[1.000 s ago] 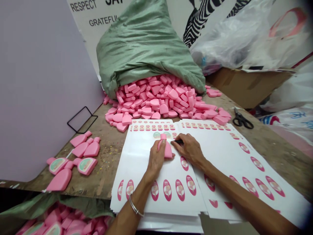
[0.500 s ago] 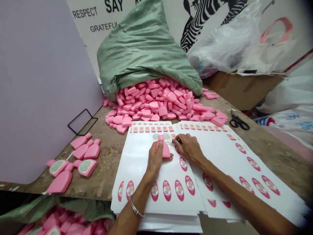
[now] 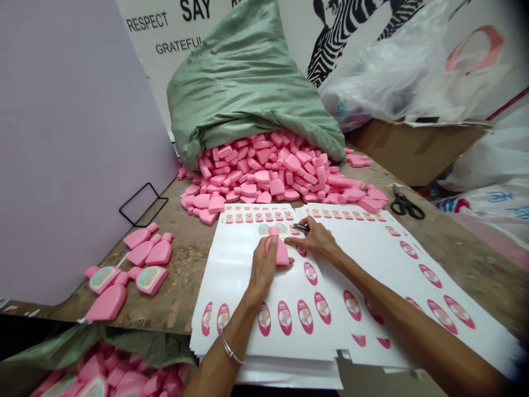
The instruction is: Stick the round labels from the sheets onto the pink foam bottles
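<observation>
My left hand [image 3: 263, 270] is wrapped round a pink toy bottle [image 3: 281, 253], holding it over the left sheet of stickers [image 3: 231, 264]. Just to its right, my right hand [image 3: 316, 237] keeps a thin black tool [image 3: 302, 226] in its curled fingers; its exact kind is hard to make out. The right thumb and fingertip reach toward the bottle's side, close to a green-tinted sticker. Pale green round stickers [image 3: 281, 227] show on the sheet behind the bottle's neck.
A green sack [image 3: 248, 82] spills a heap of pink bottles [image 3: 264, 176] at the back. Black scissors [image 3: 407, 207] lie right. Several bottles, two labelled [image 3: 151, 279], lie left beside a black wire stand [image 3: 142, 205]. Another sack of bottles [image 3: 124, 369] sits below the table edge.
My right hand has turned and its fingers have drawn together toward the bottle, with the black tool showing more plainly. The left hand still holds the bottle. The view has shifted slightly.
</observation>
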Tool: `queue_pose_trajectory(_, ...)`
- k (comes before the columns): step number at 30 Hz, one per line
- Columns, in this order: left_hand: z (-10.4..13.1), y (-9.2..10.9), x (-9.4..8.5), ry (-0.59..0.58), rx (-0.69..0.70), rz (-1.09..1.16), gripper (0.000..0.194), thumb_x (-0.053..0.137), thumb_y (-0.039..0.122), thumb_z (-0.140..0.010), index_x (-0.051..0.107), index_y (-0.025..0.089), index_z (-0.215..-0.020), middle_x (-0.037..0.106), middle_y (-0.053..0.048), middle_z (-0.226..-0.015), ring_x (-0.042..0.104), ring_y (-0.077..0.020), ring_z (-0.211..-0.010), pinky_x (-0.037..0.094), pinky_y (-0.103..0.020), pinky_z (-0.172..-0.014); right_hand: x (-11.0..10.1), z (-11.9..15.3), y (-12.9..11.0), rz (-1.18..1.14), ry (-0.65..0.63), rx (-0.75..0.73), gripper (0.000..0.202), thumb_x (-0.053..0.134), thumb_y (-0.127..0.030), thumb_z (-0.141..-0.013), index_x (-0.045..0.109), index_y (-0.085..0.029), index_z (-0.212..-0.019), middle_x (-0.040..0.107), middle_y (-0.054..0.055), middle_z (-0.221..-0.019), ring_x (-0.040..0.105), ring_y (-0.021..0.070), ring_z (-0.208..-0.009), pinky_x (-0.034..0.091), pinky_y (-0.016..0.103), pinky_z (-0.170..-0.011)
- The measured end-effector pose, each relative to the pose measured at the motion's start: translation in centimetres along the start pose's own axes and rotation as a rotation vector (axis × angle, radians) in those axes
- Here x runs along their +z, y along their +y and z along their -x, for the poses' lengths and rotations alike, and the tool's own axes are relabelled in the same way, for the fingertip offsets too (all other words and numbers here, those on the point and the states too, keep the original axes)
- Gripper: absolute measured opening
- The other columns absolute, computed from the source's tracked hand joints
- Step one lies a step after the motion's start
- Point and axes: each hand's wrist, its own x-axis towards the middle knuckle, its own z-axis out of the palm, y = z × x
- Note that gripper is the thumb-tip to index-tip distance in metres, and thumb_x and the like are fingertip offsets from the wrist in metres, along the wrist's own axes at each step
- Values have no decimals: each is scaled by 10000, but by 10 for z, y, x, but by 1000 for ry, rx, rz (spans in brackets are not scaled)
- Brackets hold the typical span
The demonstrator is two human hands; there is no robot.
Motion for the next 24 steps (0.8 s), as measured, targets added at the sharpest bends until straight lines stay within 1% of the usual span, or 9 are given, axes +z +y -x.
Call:
queue_pose_trajectory(3, -2, -3, -1, -7, 0, 16, 440, 511, 518, -850, 516, 141, -1078, 595, -61, -851, 682, -181, -648, 585, -307, -594, -1, -6, 2, -33, -24, 26, 643, 697, -673, -529, 489, -249, -965, 661, 45, -922, 606, 236, -809, 415, 312, -643)
queue_pose_trajectory(9, 0, -2, -2, -22, -9, 39, 439, 533, 514, -838, 519, 139, -1066, 573, -42, -811, 680, -180, -639, 586, -310, -597, -1, -22, 12, -105, -28, -33, 663, 745, -658, -461, 507, -217, -895, 661, 46, -841, 595, 204, -707, 401, 278, -556)
queue_pose_trajectory(11, 1, -1, -3, -18, -13, 43, 430, 540, 509, -835, 522, 139, -1053, 564, -38, -810, 676, -175, -632, 586, -313, -599, -3, -22, 11, -110, -4, -41, 609, 722, -647, -523, 505, -212, -891, 656, 44, -813, 589, 197, -686, 394, 277, -550)
queue_pose_trajectory(13, 2, 0, -4, -21, -24, 44, 433, 539, 513, -834, 522, 138, -1050, 564, -39, -800, 673, -173, -630, 584, -313, -600, -6, -16, 9, -114, 67, -67, 488, 630, -620, -674, 497, -216, -913, 652, 42, -821, 583, 187, -677, 387, 280, -565)
queue_pose_trajectory(15, 2, 0, -4, -34, -34, 47, 434, 530, 512, -840, 518, 134, -1053, 568, -41, -785, 674, -176, -636, 583, -310, -603, -9, -6, 6, -106, 149, -164, 306, 496, -518, -829, 494, -223, -911, 650, 39, -839, 574, 179, -690, 383, 287, -598)
queue_pose_trajectory(16, 2, 0, -5, -40, -36, 50, 429, 527, 509, -843, 517, 133, -1050, 568, -41, -780, 674, -176, -634, 582, -308, -600, -10, -1, 4, -91, 176, -237, 229, 450, -448, -871, 499, -225, -893, 649, 35, -843, 568, 178, -708, 382, 293, -623)
queue_pose_trajectory(18, 2, 1, -5, -35, -34, 59, 411, 528, 498, -847, 518, 135, -1037, 562, -39, -786, 672, -171, -626, 581, -301, -592, -10, 9, 2, -51, 183, -370, 146, 423, -331, -892, 519, -226, -856, 651, 26, -834, 551, 182, -749, 377, 309, -682)
queue_pose_trajectory(19, 2, 1, -4, -28, -33, 63, 399, 531, 492, -848, 519, 136, -1030, 556, -36, -794, 671, -166, -621, 581, -300, -591, -9, 12, 2, -28, 176, -417, 129, 436, -301, -885, 533, -225, -846, 653, 25, -826, 542, 185, -765, 372, 318, -708)
queue_pose_trajectory(24, 3, 0, -3, 6, -34, 70, 378, 532, 481, -850, 515, 141, -1013, 526, -24, -804, 669, -161, -617, 583, -299, -587, -5, 12, 0, 45, 154, -526, 123, 492, -289, -865, 577, -206, -832, 652, 39, -801, 523, 195, -784, 355, 331, -742)
